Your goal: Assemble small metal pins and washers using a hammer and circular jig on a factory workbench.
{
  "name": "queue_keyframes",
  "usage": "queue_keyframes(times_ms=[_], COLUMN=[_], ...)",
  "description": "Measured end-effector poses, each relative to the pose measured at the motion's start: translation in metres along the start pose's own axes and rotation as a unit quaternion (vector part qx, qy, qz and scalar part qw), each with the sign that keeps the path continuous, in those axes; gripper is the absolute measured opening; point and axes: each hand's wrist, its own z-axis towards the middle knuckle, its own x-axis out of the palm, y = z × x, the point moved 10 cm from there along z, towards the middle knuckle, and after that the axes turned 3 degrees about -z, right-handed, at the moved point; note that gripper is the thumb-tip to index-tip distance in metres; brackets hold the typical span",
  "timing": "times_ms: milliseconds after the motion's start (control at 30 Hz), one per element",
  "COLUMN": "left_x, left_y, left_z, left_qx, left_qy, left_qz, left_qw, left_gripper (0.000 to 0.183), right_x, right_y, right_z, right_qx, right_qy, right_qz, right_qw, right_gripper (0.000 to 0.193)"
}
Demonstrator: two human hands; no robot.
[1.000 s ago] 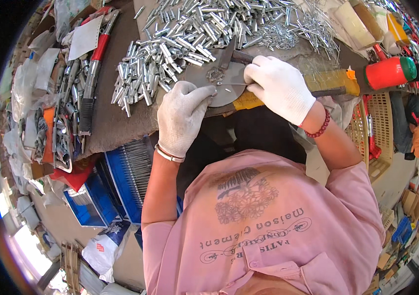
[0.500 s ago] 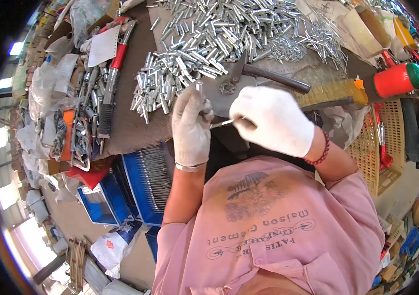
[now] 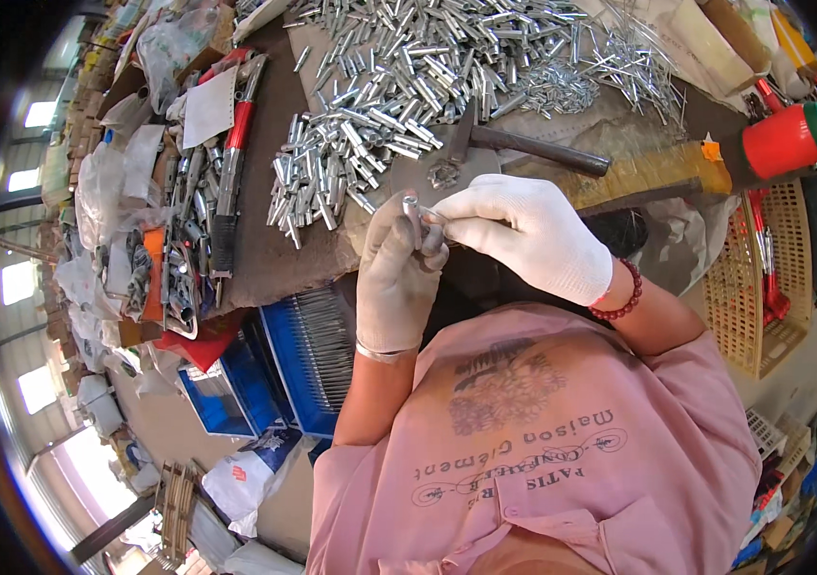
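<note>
My left hand (image 3: 394, 297), in a white glove with greyed fingertips, is closed round a short shiny metal tube (image 3: 410, 207), its end pointing up. My right hand (image 3: 538, 240), also white-gloved, pinches with thumb and forefinger right beside the tube; what lies in that pinch is mostly hidden. Just beyond both hands rests a hammer (image 3: 543, 151), its dark handle pointing right. Near its head lies a small clump of metal bits (image 3: 443, 174). A large heap of similar metal tubes (image 3: 361, 144) covers the bench behind my left hand.
Small metal pieces (image 3: 557, 88) and long thin pins (image 3: 634, 72) lie at the back right. A red jar with a green lid (image 3: 782, 142) stands right. Tools (image 3: 226, 192) crowd the left. Below the bench are a blue bin of rods (image 3: 308, 355) and a cream basket (image 3: 782, 331).
My right hand has moved left, bringing its fingertips up to the tube in my left hand. The thin metal rod that stuck out of its grip no longer shows clearly.
</note>
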Motion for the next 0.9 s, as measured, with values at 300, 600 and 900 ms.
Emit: queue_keyframes(times_ms=[300, 600, 900], left_x=[-0.007, 0.004, 0.006], left_y=[0.001, -0.014, -0.021], left_z=[-0.007, -0.011, -0.015], left_qx=[0.035, 0.092, 0.112], left_qy=[-0.039, 0.013, 0.002], left_qz=[0.033, 0.137, 0.183], left_qw=[0.998, 0.986, 0.977], left_gripper=[0.03, 0.024, 0.027], right_x=[-0.008, -0.011, -0.011], right_y=[0.01, 0.018, 0.024], right_z=[-0.003, -0.011, -0.012], right_qx=[-0.005, -0.005, -0.031], right_qy=[0.011, 0.021, -0.004], right_qz=[-0.085, -0.087, -0.089], right_qw=[0.996, 0.996, 0.996], right_gripper=[0.018, 0.015, 0.014])
